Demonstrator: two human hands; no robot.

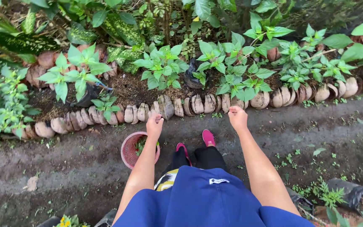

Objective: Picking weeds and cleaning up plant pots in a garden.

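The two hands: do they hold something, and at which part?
Both the left hand and the right hand are closed, fingers pinched; whether either holds anything cannot be told.

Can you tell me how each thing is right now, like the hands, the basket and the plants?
left hand: fingers curled, above the basket, nothing seen in its grip
right hand: fingers curled, near the coconut husk edging
red basket: upright on the ground, some green bits inside
coconut husk edging: standing in a row, leaning
green plants: rooted in the bed, leafy
pink shoes: on the feet
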